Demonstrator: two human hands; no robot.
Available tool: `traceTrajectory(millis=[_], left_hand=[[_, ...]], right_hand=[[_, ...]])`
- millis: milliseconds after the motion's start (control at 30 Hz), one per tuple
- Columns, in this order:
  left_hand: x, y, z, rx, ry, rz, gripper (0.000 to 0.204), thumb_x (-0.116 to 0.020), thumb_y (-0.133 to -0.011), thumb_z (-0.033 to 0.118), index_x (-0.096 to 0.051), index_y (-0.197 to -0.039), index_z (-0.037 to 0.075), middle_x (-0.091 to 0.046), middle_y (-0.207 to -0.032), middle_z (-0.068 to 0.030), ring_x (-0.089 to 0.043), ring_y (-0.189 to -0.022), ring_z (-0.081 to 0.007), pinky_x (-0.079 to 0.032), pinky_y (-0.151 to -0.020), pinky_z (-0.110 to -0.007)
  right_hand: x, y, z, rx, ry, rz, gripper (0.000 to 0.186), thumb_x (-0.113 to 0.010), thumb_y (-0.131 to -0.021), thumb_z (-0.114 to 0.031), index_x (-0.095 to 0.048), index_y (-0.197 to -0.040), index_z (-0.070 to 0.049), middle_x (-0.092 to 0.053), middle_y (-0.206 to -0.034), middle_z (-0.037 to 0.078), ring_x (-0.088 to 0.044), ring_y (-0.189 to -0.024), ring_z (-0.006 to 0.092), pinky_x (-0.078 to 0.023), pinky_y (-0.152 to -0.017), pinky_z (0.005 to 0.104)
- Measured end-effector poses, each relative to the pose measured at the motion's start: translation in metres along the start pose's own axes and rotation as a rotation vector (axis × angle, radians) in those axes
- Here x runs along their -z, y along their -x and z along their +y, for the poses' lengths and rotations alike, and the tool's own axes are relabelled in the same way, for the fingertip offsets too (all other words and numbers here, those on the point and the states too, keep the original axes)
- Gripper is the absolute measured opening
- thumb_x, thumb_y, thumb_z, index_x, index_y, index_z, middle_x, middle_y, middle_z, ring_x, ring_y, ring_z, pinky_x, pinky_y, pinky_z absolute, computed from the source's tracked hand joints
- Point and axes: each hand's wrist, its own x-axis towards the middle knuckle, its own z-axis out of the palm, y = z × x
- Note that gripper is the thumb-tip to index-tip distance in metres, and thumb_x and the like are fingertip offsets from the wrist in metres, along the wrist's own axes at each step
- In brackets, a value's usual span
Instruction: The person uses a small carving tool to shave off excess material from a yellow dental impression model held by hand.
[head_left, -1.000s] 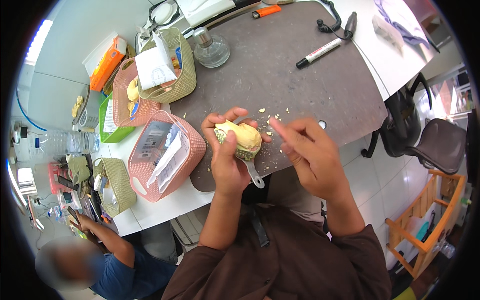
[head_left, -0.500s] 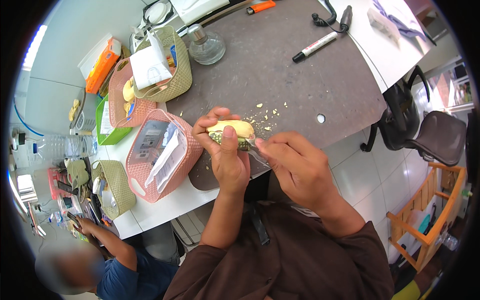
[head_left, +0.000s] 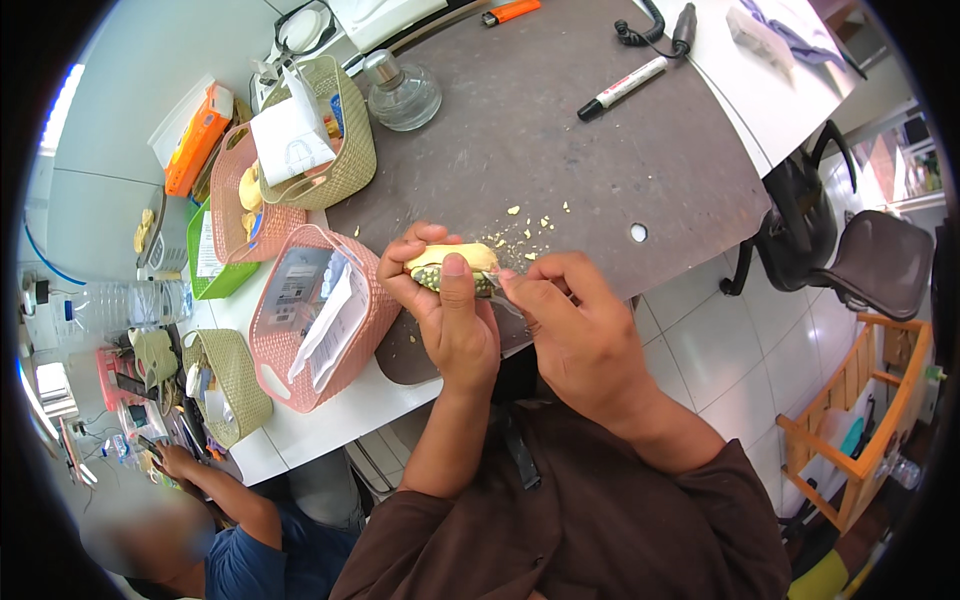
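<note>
My left hand (head_left: pixel 455 315) is closed round a pale-yellow lump (head_left: pixel 448 256) seated in a perforated metal tray (head_left: pixel 440 279) with green, dotted-looking material; its thumb lies upright across the front. My right hand (head_left: pixel 575 325) is pinched at the tray's right end, where a pale metal handle partly shows; exactly what those fingertips grip is hidden. Yellow crumbs (head_left: pixel 530 234) are scattered on the dark mat (head_left: pixel 520 130) just beyond my hands.
Pink (head_left: pixel 320 390), green and olive baskets stand left, a glass jar (head_left: pixel 405 100) behind them. A marker (head_left: pixel 622 88) and coiled cord (head_left: pixel 635 30) lie on the mat. A co-worker (head_left: pixel 240 540) sits lower left. Chairs (head_left: pixel 870 270) and a wooden rack (head_left: pixel 850 460) stand right.
My right hand has come down onto the tray's right end and closed there. My left hand has tilted the piece more level and shifted slightly left.
</note>
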Motion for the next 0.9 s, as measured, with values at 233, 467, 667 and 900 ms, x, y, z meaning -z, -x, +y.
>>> traceTrajectory(millis=[233,467,667,900], left_hand=[[0.006,0.001,-0.003,-0.088,-0.091,-0.052,0.033,-0.056,-0.104,0.012,-0.035,-0.13,0.016,-0.047,-0.127,-0.0099,-0.053,-0.113,-0.0167,-0.049,-0.093,-0.033],[0.008,-0.001,-0.003,-0.14,-0.118,-0.051,0.036,-0.057,-0.104,0.011,-0.034,-0.13,0.017,-0.046,-0.131,-0.0113,-0.052,-0.113,-0.0163,-0.049,-0.093,-0.032],[0.001,0.0,0.004,-0.135,-0.096,0.018,0.041,-0.061,-0.099,0.007,-0.033,-0.128,0.012,-0.044,-0.131,-0.0164,-0.044,-0.11,-0.0163,-0.038,-0.098,-0.033],[0.009,-0.001,0.001,-0.173,-0.14,-0.078,0.039,-0.059,-0.101,0.008,-0.035,-0.13,0.018,-0.045,-0.136,-0.014,-0.05,-0.118,-0.0183,-0.047,-0.097,-0.033]], right_hand=[[-0.003,-0.007,0.0,0.12,0.179,0.055,0.03,-0.068,-0.079,0.0,-0.072,-0.108,-0.006,-0.062,-0.098,0.004,-0.066,-0.083,0.0187,-0.055,-0.061,0.0307],[-0.003,-0.015,0.007,0.178,0.073,-0.002,0.025,-0.068,-0.079,-0.002,-0.072,-0.103,-0.006,-0.066,-0.1,0.003,-0.066,-0.082,0.0194,-0.055,-0.063,0.0301],[-0.003,-0.017,0.001,0.221,0.13,-0.022,0.022,-0.066,-0.08,-0.001,-0.07,-0.102,-0.006,-0.067,-0.101,0.002,-0.068,-0.084,0.0228,-0.056,-0.065,0.0337],[-0.002,-0.021,0.009,0.016,-0.259,-0.086,0.015,-0.066,-0.085,0.0,-0.066,-0.099,-0.006,-0.067,-0.098,0.009,-0.067,-0.08,0.0309,-0.054,-0.065,0.0389]])
